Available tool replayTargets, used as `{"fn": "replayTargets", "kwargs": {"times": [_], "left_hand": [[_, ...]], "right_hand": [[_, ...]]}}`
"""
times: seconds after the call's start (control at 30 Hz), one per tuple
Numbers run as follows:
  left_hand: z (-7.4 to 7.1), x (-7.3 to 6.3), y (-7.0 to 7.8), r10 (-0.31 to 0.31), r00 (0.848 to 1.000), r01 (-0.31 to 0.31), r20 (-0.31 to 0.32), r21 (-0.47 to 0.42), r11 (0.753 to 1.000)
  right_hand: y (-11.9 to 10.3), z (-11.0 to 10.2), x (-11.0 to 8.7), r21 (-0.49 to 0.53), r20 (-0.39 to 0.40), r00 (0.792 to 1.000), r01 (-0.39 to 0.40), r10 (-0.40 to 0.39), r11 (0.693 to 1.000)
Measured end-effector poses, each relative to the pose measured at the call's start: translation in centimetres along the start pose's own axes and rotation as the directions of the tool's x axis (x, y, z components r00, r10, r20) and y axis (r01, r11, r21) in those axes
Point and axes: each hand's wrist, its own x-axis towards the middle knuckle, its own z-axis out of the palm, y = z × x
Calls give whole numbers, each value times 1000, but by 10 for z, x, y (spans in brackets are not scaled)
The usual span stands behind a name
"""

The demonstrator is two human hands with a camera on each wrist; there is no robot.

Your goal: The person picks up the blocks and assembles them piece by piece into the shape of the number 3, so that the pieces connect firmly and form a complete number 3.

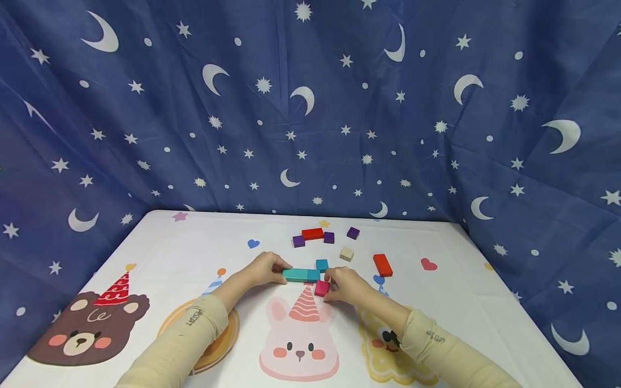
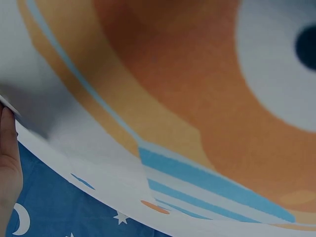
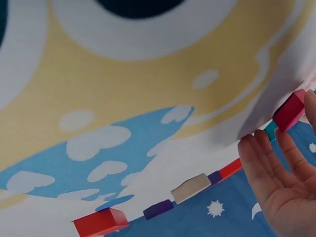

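My left hand (image 1: 267, 268) pinches the left end of a long teal block (image 1: 295, 275) between thumb and fingers. Against that block's right end lies a blue cube (image 1: 314, 276). With thumb and forefinger, my right hand (image 1: 345, 285) holds a pink-red cube (image 1: 322, 289), just in front of the blue cube. Behind the row sits a second blue cube (image 1: 322, 264), close to the right fingertips. In the right wrist view the pink-red cube (image 3: 290, 111) shows by the fingers. Only part of the left hand (image 2: 9, 158) appears in the left wrist view, its block hidden.
Farther back lie a red block (image 1: 312, 234) and purple cubes (image 1: 298, 241), (image 1: 329, 237) beside it, plus another purple cube (image 1: 353, 233). A beige cube (image 1: 346, 254) and a second red block (image 1: 383, 265) lie to the right. A starry blue curtain (image 1: 339, 151) hangs behind the table.
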Motion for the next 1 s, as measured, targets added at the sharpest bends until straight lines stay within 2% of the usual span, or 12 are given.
{"fn": "replayTargets", "kwargs": {"times": [0.2,0.33,0.57,0.7,0.8,1.0], "left_hand": [[1,1,1,17,1000,-17,-3,8,1000],[2,1,1,16,1000,-16,-2,5,1000],[2,1,2,-2,1000,2,0,-11,1000],[4,2,0,-2,1000,2,1,-10,1000],[3,2,-1,0,1000,0,-1,3,1000],[2,1,-2,0,1000,0,-2,1,1000]], "right_hand": [[4,-3,-1,34,55,998,-33,31,999],[7,-6,-3,30,75,997,-18,16,999],[13,-5,-5,68,75,997,-13,8,998],[20,-4,-6,148,78,996,-47,36,988],[25,-3,-5,194,68,997,-39,26,980],[23,-3,-6,212,62,998,-32,19,977]]}}
